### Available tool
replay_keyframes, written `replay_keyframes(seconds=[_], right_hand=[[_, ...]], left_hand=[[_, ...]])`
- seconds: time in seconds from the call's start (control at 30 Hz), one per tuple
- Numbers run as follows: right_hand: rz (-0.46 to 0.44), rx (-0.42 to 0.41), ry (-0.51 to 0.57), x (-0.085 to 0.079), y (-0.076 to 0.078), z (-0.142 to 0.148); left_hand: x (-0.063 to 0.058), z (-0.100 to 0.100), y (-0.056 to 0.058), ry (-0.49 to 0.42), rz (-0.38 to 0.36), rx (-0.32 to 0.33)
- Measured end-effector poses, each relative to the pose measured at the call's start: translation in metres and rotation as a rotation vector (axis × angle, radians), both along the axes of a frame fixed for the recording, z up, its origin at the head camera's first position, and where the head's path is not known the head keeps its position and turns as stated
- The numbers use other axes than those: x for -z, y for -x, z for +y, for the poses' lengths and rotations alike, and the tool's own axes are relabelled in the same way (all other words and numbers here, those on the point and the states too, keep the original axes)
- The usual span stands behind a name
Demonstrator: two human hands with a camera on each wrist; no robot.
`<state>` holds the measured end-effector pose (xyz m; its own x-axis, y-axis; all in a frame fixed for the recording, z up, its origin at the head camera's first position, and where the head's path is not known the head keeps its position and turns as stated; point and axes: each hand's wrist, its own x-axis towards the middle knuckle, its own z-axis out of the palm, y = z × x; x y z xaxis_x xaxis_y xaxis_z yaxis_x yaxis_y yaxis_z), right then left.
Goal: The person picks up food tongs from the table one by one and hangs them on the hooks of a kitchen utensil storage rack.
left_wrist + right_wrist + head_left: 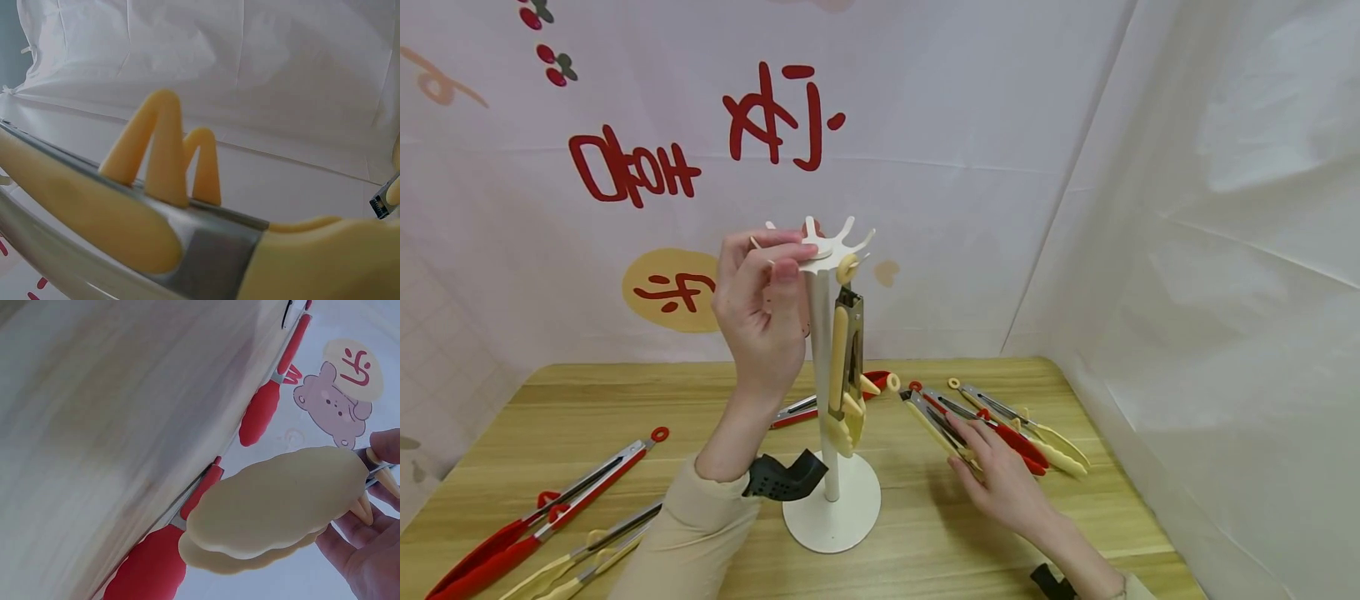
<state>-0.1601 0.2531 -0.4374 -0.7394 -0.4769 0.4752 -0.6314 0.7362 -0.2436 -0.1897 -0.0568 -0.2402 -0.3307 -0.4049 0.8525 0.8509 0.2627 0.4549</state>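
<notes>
Both hands are engaged: the left hand [760, 308], raised at the middle, pinches the hub atop a white hook stand [820, 350] between thumb and fingers, while the right hand [1000, 483], lower and to the right, grasps a pair of cream-handled kitchen tongs [934, 431]. At the near left of the wood-grain table [940, 542] lie red kitchen tongs [568, 515], their ring end pointing far and right; just to their right is a cream pair [586, 572], partly hidden by the left sleeve [688, 533]. The stand rises upright from its round white base [832, 533], with another cream pair [841, 358] hanging head down by its ring on the right side. Beyond the pole, at the far side of the table, lies a partly covered red pair [793, 414]. Right of the stand, the grasped tongs point their ring far and left; the right-wrist view shows their scalloped head, the two halves close together, but whether it touches the table cannot be told. Just to their right lie another red pair [1022, 450], then a cream one [1060, 454] at the far right.
</notes>
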Motion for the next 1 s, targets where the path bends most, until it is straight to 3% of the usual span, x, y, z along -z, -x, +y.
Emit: replay_keyframes(seconds=[0.77,1.0], right_hand=[[0.072,-0.051,0.195,-0.010,0.006,-0.019],[0.056,-0.052,0.250,-0.017,0.007,-0.025]], left_hand=[[-0.002,0.001,-0.001,0.005,0.010,-0.013],[-0.002,0.001,0.000,0.006,0.015,-0.009]])
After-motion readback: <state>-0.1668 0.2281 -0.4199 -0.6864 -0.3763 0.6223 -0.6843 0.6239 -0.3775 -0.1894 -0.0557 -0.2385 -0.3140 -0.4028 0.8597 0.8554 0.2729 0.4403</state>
